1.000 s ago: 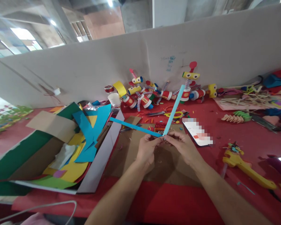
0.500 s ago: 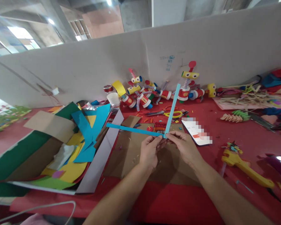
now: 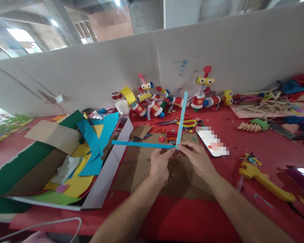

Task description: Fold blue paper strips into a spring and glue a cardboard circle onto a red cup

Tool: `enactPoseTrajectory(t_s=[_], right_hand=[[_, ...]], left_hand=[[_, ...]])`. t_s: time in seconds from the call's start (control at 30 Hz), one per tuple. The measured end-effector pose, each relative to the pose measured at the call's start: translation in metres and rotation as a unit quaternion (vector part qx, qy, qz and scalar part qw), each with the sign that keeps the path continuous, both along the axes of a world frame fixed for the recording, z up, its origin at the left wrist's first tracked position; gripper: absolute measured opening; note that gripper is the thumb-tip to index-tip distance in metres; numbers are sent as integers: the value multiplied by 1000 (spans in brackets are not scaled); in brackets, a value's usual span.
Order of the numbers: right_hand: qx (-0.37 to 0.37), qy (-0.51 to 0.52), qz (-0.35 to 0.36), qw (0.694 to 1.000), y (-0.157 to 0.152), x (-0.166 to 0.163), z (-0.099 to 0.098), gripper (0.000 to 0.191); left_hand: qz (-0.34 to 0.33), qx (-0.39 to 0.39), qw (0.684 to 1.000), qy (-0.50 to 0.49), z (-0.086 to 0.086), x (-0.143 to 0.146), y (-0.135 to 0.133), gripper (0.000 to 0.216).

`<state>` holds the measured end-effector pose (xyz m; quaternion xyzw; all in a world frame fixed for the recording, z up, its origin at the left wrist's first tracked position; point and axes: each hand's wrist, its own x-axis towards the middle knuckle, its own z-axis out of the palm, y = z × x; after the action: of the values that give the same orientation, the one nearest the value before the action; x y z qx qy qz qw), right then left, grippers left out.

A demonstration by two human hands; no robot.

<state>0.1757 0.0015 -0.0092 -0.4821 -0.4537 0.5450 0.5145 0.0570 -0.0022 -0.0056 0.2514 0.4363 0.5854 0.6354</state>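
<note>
Two light blue paper strips meet at a corner between my fingertips, over a brown cardboard sheet [image 3: 142, 168]. One paper strip [image 3: 142, 144] runs out to the left, nearly level. The other paper strip [image 3: 182, 116] points up and away. My left hand [image 3: 160, 165] pinches the corner from the left, thumb on top. From the right, my right hand [image 3: 196, 158] pinches the same corner with thumb and fingers. Whether the strips are stuck together there I cannot tell. Behind the corner lie folded red and orange paper springs [image 3: 171, 136].
At left stands a box [image 3: 98, 189] of coloured paper scraps. Scissors with yellow handles [image 3: 188, 123] lie behind my hands. A phone [image 3: 211, 143] and a yellow glue gun [image 3: 266, 182] lie at right. Paper-spring figures [image 3: 199, 99] line the grey partition [image 3: 103, 67].
Both strips have swung anticlockwise a little: the far end of the upright one moved left, and the left one's end dropped. Both hands keep their pinch at the corner.
</note>
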Motion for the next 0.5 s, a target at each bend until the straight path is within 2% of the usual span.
enactPoseTrajectory(t_s=[0.17,0.5], right_hand=[[7,13,-4,1000,-5,-9,-8,30],[24,-60,-43,997,-6,-9,-11,29]], left_hand=[[33,-7,999,-14,-3,-1,1,16],[46,-17,999,24,-3,0,1,20]])
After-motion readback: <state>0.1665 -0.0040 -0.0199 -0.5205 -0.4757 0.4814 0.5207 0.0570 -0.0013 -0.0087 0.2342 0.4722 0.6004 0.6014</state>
